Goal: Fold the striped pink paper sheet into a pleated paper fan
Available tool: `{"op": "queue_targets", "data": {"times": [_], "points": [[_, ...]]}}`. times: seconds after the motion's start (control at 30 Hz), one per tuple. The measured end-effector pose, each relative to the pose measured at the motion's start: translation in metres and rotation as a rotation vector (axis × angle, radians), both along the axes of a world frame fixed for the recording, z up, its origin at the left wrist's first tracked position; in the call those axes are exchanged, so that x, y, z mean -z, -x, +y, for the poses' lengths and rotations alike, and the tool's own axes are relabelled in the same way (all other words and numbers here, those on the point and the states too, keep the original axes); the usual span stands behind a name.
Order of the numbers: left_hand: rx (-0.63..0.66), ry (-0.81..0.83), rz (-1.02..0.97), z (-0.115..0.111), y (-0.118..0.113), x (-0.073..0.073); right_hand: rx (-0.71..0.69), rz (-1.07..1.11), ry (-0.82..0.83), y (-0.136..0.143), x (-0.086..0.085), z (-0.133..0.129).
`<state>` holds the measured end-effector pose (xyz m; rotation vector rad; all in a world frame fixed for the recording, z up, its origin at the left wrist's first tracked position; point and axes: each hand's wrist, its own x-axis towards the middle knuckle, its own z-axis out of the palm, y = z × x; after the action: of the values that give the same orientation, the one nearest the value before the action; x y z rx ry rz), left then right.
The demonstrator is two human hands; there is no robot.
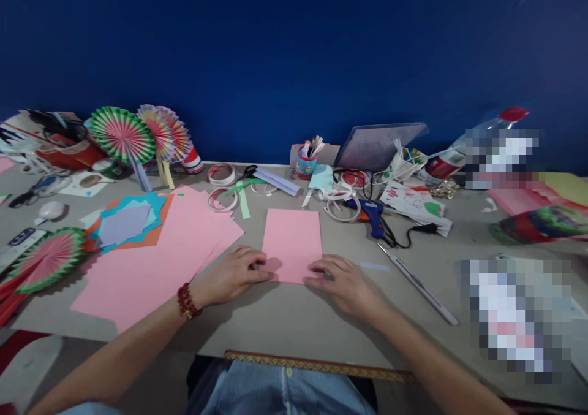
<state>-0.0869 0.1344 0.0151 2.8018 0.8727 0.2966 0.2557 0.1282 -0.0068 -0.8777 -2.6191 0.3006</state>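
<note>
A small pink sheet of paper lies flat on the table in front of me, its long sides pointing away from me. My left hand grips its lower left edge, thumb at the corner and fingers curled. At the lower right edge, my right hand holds the paper with bent fingers and thumb. Whether it is one sheet or a folded stack I cannot tell. Large pink sheets lie to the left of my left hand, partly under a pile of blue, orange and lilac paper pieces.
Pleated paper fans stand at the back left. Behind the paper are tape rolls, scissors and a pen cup. A blue glue gun with its cord and a long silver cutter lie to the right.
</note>
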Motion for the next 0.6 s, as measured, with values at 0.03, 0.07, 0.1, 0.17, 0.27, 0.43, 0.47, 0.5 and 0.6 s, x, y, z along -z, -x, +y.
{"op": "queue_targets", "data": {"times": [0.03, 0.07, 0.1, 0.17, 0.27, 0.43, 0.47, 0.5, 0.6], "points": [[0.006, -0.005, 0.003, 0.0, 0.0, -0.001, 0.004, 0.006, 0.01, 0.0, -0.001, 0.0], [0.01, -0.008, 0.004, 0.0, 0.0, -0.001, 0.011, 0.014, 0.025, 0.0, -0.002, -0.001], [0.013, -0.01, 0.005, 0.0, -0.001, -0.002, 0.022, 0.025, 0.041, 0.0, -0.002, -0.001], [0.008, -0.016, 0.007, -0.001, -0.003, -0.003, 0.054, 0.051, 0.073, -0.001, -0.004, -0.002], [-0.03, -0.076, -0.009, -0.008, -0.011, 0.0, 0.097, 0.08, 0.101, -0.001, -0.004, -0.003], [0.059, -0.081, 0.071, -0.022, -0.034, 0.005, 0.111, 0.083, 0.116, 0.0, -0.003, -0.003], [0.086, -0.058, 0.092, -0.025, -0.038, 0.006, 0.114, 0.084, 0.117, 0.0, -0.004, -0.003], [0.103, -0.036, 0.105, -0.026, -0.041, 0.007, 0.114, 0.085, 0.123, -0.001, -0.005, -0.003], [0.112, 0.013, 0.125, -0.028, -0.046, 0.01, 0.086, 0.095, 0.153, -0.002, -0.008, -0.003]]}}
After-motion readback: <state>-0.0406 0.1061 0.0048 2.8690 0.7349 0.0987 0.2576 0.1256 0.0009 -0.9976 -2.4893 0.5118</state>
